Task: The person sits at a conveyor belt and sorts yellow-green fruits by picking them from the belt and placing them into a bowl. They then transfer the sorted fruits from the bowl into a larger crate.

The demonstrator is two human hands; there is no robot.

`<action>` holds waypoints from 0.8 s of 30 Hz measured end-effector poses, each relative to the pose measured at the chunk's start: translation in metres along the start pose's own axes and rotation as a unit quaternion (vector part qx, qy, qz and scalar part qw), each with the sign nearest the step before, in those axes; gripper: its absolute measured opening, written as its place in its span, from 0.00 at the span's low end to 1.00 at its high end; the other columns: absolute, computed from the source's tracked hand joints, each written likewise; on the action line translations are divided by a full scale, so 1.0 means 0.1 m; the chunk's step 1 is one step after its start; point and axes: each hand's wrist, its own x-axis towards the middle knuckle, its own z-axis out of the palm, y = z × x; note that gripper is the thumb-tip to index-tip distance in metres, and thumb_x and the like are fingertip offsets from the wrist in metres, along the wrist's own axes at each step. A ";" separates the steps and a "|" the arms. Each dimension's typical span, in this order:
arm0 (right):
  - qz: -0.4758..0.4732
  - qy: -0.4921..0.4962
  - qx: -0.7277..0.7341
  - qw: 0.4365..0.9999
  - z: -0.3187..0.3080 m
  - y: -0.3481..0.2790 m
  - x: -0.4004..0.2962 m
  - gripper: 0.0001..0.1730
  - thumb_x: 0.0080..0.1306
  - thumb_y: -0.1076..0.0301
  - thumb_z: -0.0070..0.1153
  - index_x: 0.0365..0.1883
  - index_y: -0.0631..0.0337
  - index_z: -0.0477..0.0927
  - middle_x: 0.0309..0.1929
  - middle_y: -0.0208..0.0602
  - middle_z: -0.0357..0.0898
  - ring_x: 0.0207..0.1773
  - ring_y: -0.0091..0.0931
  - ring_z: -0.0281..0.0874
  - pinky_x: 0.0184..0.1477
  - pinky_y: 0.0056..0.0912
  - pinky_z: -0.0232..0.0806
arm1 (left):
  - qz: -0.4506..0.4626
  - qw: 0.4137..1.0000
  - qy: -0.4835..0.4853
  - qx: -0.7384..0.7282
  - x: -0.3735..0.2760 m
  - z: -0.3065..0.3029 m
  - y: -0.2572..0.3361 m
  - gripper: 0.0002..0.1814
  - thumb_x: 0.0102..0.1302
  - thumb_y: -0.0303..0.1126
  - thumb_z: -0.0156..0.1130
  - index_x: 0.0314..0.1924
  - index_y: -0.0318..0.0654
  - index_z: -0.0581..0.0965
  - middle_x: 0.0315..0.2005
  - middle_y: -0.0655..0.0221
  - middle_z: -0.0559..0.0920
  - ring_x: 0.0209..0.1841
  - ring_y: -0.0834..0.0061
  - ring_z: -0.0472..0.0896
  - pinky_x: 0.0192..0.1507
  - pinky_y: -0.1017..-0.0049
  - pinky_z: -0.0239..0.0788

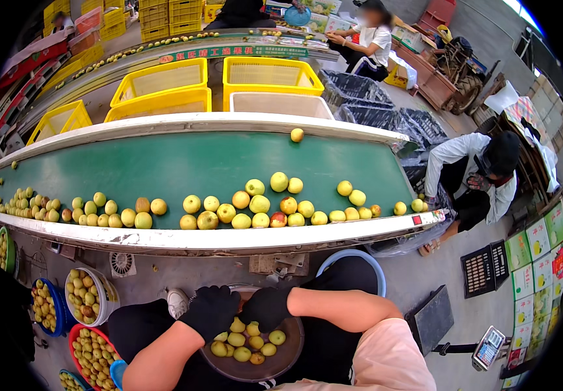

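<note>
My left hand (211, 313), in a black glove, is over the left part of a brown basin (288, 354) between my legs. My right hand (266, 308), gloved in black too, reaches in from the right, its fingers close to the left ones. Both hands have their backs towards me, so I cannot tell whether either grips a fruit. Several yellow-green round fruits (242, 354) lie in the basin just below the fingers. Beyond it runs a green conveyor belt (188, 161) with more fruits (260, 204) gathered along its near white rail (213, 238).
To the left stand a white bucket (110, 293), a blue bucket (66, 313) and a red basin (73, 337), all holding fruits. Yellow crates (271, 88) line the belt's far side. A person (472, 171) crouches at its right end. A scale (488, 348) is at the right.
</note>
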 end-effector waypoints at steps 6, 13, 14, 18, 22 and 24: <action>-0.083 0.200 0.194 0.957 -0.42 0.20 -0.51 0.16 0.53 0.64 0.57 0.41 0.57 0.81 0.35 0.36 0.81 0.38 0.30 0.79 0.42 0.34 0.70 | -0.013 1.000 0.010 0.026 0.00 0.02 -0.02 0.22 0.50 0.43 0.66 0.45 0.43 0.75 0.35 0.62 0.78 0.35 0.60 0.81 0.36 0.60 0.72; 0.117 0.741 0.381 0.540 -0.75 1.20 -1.43 0.10 0.58 0.71 0.57 0.39 0.62 0.80 0.29 0.32 0.80 0.32 0.22 0.79 0.35 0.25 0.71 | 0.011 0.999 0.025 0.031 -0.01 0.06 -0.01 0.21 0.51 0.43 0.65 0.43 0.44 0.74 0.33 0.63 0.78 0.34 0.61 0.80 0.35 0.60 0.71; 0.162 0.754 0.302 0.560 -0.67 1.37 -1.41 0.11 0.57 0.70 0.57 0.39 0.60 0.81 0.30 0.34 0.81 0.33 0.25 0.79 0.36 0.27 0.71 | 0.012 0.999 0.019 0.030 0.01 0.05 -0.01 0.21 0.51 0.43 0.65 0.43 0.44 0.74 0.33 0.63 0.78 0.34 0.61 0.80 0.35 0.60 0.71; 0.363 0.726 -0.001 0.583 -0.57 1.52 -1.51 0.14 0.53 0.66 0.59 0.39 0.56 0.81 0.35 0.37 0.82 0.38 0.32 0.81 0.43 0.33 0.72 | -0.005 0.999 -0.003 0.037 -0.02 -0.03 -0.01 0.20 0.51 0.43 0.65 0.43 0.44 0.74 0.33 0.63 0.78 0.34 0.61 0.80 0.35 0.61 0.71; 0.622 0.554 -0.018 0.552 -0.32 1.48 -2.14 0.13 0.52 0.63 0.57 0.37 0.52 0.82 0.39 0.38 0.82 0.43 0.36 0.80 0.47 0.38 0.71 | -0.002 1.000 0.014 0.025 -0.04 -0.02 0.00 0.20 0.51 0.42 0.64 0.43 0.44 0.74 0.33 0.63 0.77 0.33 0.61 0.80 0.34 0.61 0.71; 0.663 0.457 0.000 0.593 -0.14 1.62 -2.36 0.13 0.53 0.62 0.56 0.37 0.51 0.83 0.39 0.40 0.82 0.43 0.37 0.80 0.46 0.39 0.71 | 0.000 1.000 0.010 0.028 -0.02 0.00 0.00 0.20 0.51 0.42 0.64 0.43 0.44 0.74 0.33 0.62 0.77 0.33 0.61 0.80 0.34 0.61 0.71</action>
